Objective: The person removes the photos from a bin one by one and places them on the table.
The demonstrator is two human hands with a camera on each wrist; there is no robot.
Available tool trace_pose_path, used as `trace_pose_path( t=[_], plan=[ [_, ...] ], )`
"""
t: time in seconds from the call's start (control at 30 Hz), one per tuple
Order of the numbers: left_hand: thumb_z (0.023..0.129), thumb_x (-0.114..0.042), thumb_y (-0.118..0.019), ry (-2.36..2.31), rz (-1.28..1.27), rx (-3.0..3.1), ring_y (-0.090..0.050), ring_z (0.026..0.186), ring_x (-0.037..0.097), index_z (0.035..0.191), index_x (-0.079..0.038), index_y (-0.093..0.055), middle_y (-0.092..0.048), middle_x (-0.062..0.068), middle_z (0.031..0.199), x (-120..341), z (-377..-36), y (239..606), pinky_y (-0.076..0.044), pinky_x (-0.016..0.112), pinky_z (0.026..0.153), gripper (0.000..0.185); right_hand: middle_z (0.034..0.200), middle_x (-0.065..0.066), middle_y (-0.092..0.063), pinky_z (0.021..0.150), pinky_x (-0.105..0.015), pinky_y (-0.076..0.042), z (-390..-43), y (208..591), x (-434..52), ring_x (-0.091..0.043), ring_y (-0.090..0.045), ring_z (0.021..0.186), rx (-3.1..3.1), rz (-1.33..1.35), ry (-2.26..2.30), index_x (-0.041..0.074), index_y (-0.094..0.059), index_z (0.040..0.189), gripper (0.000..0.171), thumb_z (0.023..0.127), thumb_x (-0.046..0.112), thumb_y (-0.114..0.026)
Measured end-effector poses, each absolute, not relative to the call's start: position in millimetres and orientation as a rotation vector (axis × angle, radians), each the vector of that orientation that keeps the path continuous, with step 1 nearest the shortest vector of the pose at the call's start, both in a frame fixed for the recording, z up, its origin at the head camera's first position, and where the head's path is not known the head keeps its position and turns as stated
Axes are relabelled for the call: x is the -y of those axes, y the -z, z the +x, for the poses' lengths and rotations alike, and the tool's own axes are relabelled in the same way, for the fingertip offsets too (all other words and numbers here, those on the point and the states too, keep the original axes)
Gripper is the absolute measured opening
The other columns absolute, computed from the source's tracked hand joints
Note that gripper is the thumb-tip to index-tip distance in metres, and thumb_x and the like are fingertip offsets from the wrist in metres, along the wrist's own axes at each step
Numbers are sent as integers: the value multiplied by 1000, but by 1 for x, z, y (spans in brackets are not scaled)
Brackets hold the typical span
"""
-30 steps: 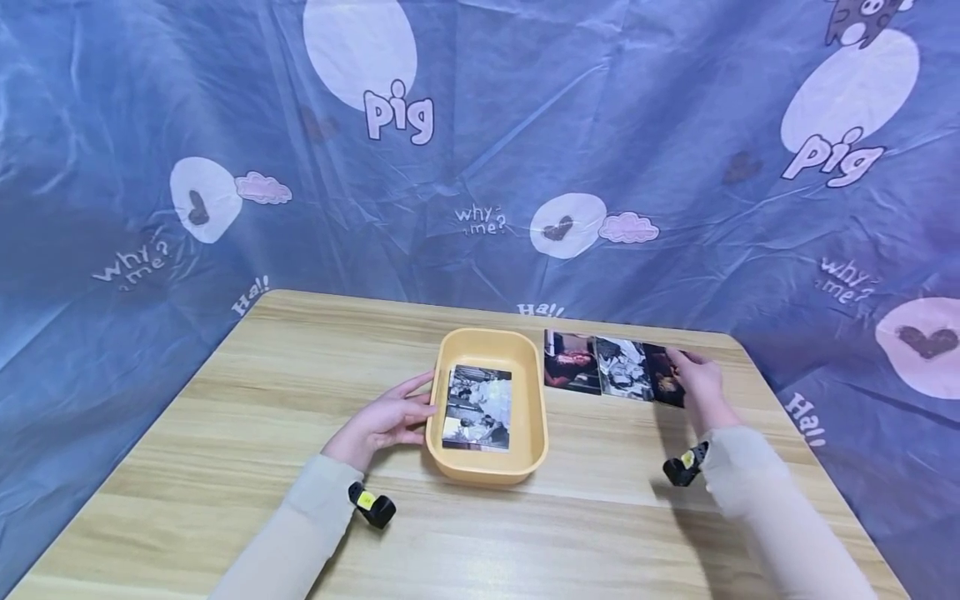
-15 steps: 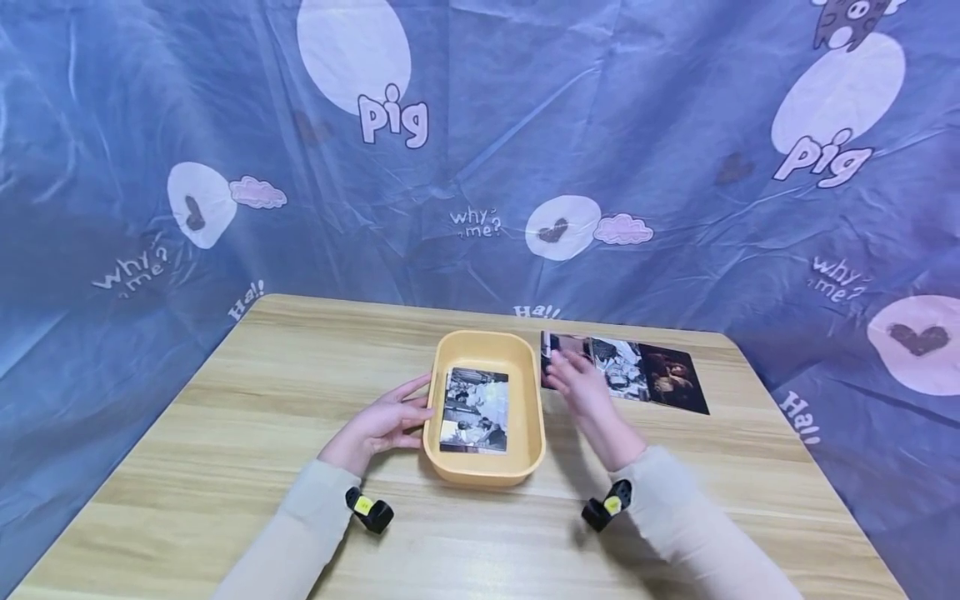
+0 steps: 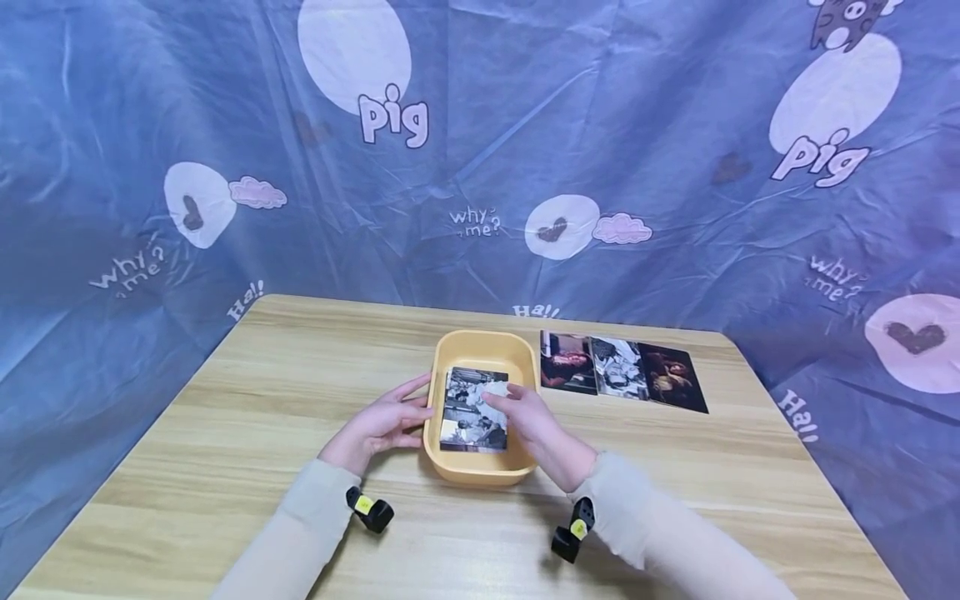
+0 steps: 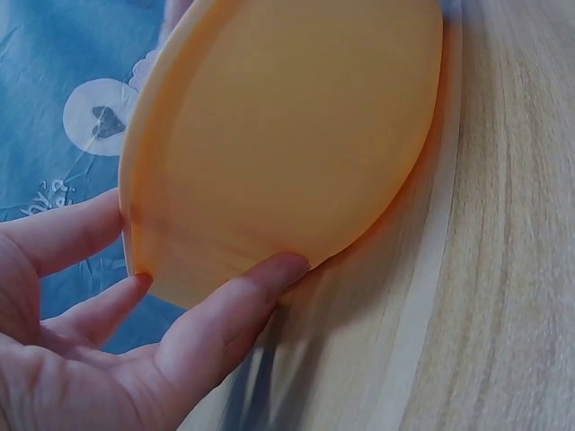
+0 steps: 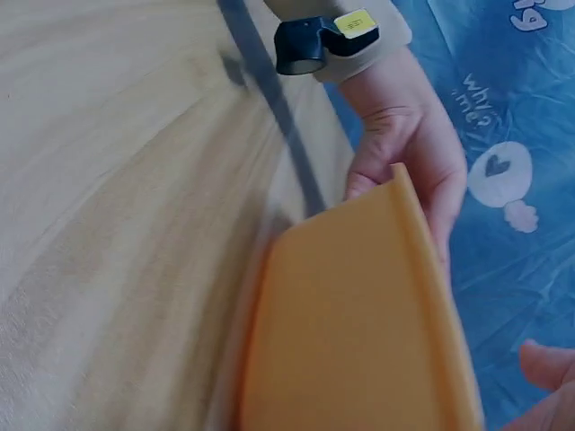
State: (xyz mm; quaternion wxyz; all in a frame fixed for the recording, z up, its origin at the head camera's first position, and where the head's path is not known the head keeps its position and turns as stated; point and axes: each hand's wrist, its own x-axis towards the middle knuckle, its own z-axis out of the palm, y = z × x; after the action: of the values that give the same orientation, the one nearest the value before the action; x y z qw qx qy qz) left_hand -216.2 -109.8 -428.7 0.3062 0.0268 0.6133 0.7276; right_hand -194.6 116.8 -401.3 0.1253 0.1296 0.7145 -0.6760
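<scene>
A yellow-orange plastic tub (image 3: 433, 450) stands mid-table, with a black-and-white photo card (image 3: 471, 429) lying flat in it. My left hand (image 3: 371, 429) rests its fingers against the tub's left outer side; the left wrist view shows the thumb (image 4: 256, 278) on the outer wall. Inside the tub, my right hand (image 3: 540, 425) reaches over the card, its fingers extended at the card's right part. Whether they touch it is hard to tell. Only a fingertip (image 5: 539, 359) of that hand and part of the hand show in the right wrist view.
Right of the tub, a reddish photo card (image 3: 567, 368), a black-and-white one (image 3: 619, 371) and a dark one (image 3: 672, 379) lie in a row near the wooden table's (image 3: 300, 342) back edge. A blue printed curtain (image 3: 480, 150) hangs behind the table.
My right hand has left the dark card at the right end of the row, passed leftward over the reddish card, and entered the tub. The left hand has stayed against the tub.
</scene>
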Motion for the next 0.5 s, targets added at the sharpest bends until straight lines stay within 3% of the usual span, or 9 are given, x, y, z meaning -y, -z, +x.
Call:
trace_pose_path(
  t=[0.1,0.3,0.5],
  plan=[
    [93,-3,-54,-1924,85,-1625,-50,129,38,156,-17,-16,-23,23,157,109,-217,428,-56,45,90,75,150,-38,-21,119,-55,-22,-198,409,-115,-48,-23,140,-2125,430,1944,-15,-17,146,80,88,9,-65],
    [92,0,-55,-1941,93,-1603,-55,123,36,155,-15,-17,-25,24,155,107,-217,429,-56,47,90,76,147,-35,-30,105,-48,-42,-205,421,-112,-40,-40,129,-2171,455,1902,-17,-15,146,80,81,-6,-60],
    [92,1,-55,-1949,96,-1593,-60,117,32,156,-15,-16,-25,26,155,109,-218,431,-56,47,90,76,144,-39,-35,117,-50,-29,-207,428,-108,-43,-36,135,-2257,376,1855,-23,-28,138,67,79,-9,-54]
  ],
)
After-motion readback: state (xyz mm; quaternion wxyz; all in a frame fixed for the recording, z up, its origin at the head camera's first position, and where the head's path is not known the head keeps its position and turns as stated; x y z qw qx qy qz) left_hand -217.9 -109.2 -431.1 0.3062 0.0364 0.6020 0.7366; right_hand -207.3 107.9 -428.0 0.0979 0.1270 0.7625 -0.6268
